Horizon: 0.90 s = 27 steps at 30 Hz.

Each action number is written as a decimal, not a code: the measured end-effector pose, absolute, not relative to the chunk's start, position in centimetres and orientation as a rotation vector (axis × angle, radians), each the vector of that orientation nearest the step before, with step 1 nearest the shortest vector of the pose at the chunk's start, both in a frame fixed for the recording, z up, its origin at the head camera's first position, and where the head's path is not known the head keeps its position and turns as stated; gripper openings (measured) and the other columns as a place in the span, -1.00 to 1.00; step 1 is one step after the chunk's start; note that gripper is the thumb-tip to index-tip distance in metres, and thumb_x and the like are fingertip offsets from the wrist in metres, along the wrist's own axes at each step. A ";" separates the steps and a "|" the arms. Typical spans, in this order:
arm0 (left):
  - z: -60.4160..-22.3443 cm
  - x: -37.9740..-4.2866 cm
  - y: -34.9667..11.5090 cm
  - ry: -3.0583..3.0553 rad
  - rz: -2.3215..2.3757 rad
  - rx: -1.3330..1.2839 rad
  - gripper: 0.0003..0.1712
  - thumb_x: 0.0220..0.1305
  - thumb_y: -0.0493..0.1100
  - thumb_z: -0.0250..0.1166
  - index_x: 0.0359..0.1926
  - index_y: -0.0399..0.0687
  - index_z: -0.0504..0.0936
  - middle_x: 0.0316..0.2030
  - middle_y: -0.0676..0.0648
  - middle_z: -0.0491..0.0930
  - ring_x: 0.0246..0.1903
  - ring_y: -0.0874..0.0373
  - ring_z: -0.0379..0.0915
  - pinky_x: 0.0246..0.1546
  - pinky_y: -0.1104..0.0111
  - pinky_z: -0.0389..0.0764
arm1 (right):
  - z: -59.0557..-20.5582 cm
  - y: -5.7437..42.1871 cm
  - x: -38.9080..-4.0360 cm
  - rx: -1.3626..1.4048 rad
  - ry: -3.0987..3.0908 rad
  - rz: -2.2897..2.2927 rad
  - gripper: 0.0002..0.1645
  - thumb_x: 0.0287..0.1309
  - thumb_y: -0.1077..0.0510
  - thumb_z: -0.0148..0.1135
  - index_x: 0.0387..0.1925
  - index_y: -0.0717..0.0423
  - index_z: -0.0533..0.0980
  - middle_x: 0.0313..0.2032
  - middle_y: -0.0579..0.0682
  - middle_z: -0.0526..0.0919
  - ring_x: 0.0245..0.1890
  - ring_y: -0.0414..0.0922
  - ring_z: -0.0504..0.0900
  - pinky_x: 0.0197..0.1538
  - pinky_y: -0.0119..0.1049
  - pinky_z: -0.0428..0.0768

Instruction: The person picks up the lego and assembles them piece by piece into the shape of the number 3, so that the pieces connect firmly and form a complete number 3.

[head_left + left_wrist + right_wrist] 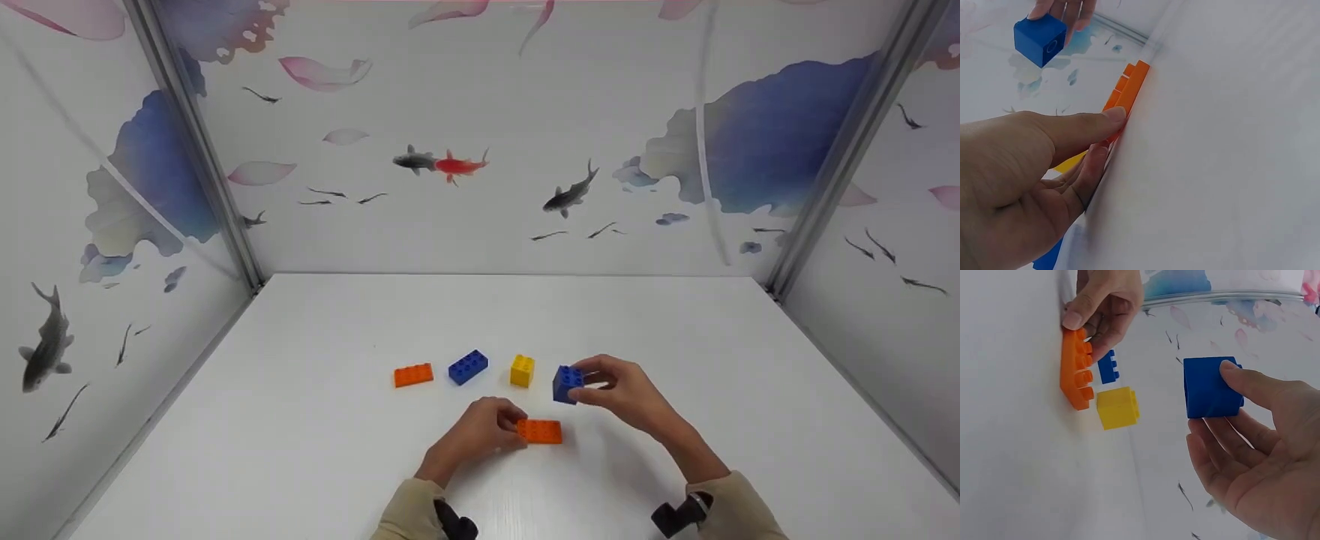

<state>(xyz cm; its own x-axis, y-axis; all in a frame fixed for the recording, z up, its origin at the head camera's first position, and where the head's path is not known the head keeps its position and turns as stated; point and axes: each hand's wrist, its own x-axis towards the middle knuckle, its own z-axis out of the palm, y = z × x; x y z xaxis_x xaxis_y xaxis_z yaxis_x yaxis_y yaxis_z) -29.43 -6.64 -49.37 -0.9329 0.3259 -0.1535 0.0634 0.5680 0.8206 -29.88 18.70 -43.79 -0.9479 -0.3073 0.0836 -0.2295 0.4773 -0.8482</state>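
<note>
My left hand (484, 431) pinches the left end of a flat orange toy brick (541, 431) between thumb and fingers, low at the table with its studs facing up. In the left wrist view the thumb presses one long side of that orange brick (1134, 84). My right hand (619, 390) holds a square blue toy brick (568, 385) above the table, up and to the right of the orange one. The right wrist view shows the thumb on one side of this blue brick (1210, 388) and the fingers on the opposite side; its studs point up in the head view.
Beyond the hands, a yellow brick (522, 370), a longer blue brick (468, 367) and a second flat orange brick (413, 375) lie in a loose row on the white table (300, 450). Printed panels (480, 225) with metal corner posts (202, 150) enclose the table's back and sides.
</note>
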 end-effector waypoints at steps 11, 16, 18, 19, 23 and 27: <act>-49.4 -29.4 -6.7 2.485 1.328 0.313 -0.65 0.15 -0.25 0.48 -0.01 -0.01 0.71 -0.17 0.04 0.64 -0.22 0.17 0.51 0.01 0.27 0.65 | -45.6 17.9 -30.1 -0.522 2.562 -1.438 -0.48 0.15 0.04 0.45 0.10 0.15 0.56 0.05 0.14 0.67 0.04 0.01 0.65 0.11 -0.10 0.70; -49.3 -29.5 -6.8 2.483 1.331 0.317 -0.65 0.15 -0.25 0.48 0.00 -0.03 0.71 -0.16 0.03 0.64 -0.23 0.17 0.51 0.01 0.27 0.66 | -46.2 17.6 -30.2 -0.508 2.546 -1.413 -0.48 0.13 0.03 0.47 0.08 0.16 0.57 0.02 0.11 0.68 0.03 0.01 0.66 0.09 -0.10 0.70; -49.4 -29.4 -6.7 2.483 1.331 0.315 -0.65 0.15 -0.25 0.48 -0.01 -0.04 0.71 -0.17 0.04 0.65 -0.23 0.17 0.52 0.00 0.28 0.66 | -46.4 17.5 -30.2 -0.494 2.542 -1.398 -0.48 0.11 0.02 0.48 0.06 0.16 0.57 0.01 0.09 0.69 0.03 0.00 0.66 0.11 -0.09 0.70; -49.4 -29.4 -6.7 2.482 1.331 0.315 -0.65 0.15 -0.25 0.48 -0.01 -0.03 0.71 -0.17 0.04 0.64 -0.23 0.17 0.51 0.00 0.28 0.66 | -46.5 17.5 -30.2 -0.488 2.542 -1.390 -0.48 0.11 0.02 0.48 0.06 0.16 0.58 0.00 0.08 0.70 0.02 -0.01 0.67 0.11 -0.09 0.69; -49.3 -29.4 -6.6 2.479 1.335 0.313 -0.66 0.16 -0.24 0.48 -0.01 -0.03 0.71 -0.17 0.04 0.63 -0.22 0.17 0.52 0.01 0.28 0.66 | -46.7 17.4 -30.2 -0.483 2.543 -1.355 -0.49 0.09 0.02 0.50 0.04 0.15 0.59 -0.03 0.05 0.71 0.00 -0.03 0.67 0.13 -0.07 0.68; -49.2 -29.3 -6.6 2.492 1.327 0.323 -0.66 0.16 -0.25 0.47 -0.01 -0.05 0.71 -0.16 0.03 0.64 -0.22 0.18 0.53 0.02 0.26 0.66 | -46.9 17.4 -30.3 -0.504 2.543 -1.326 -0.50 0.08 0.04 0.50 0.04 0.14 0.60 -0.04 0.04 0.71 -0.01 -0.04 0.67 0.15 -0.05 0.66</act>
<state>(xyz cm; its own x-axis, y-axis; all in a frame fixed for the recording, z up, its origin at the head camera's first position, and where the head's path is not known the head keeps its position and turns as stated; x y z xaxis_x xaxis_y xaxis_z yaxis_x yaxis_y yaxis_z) -29.34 -6.59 -49.24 -0.9299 0.3332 -0.1556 0.0569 0.5485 0.8342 -30.28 17.39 -46.92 -0.9145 -0.4022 -0.0432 -0.1949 0.5316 -0.8243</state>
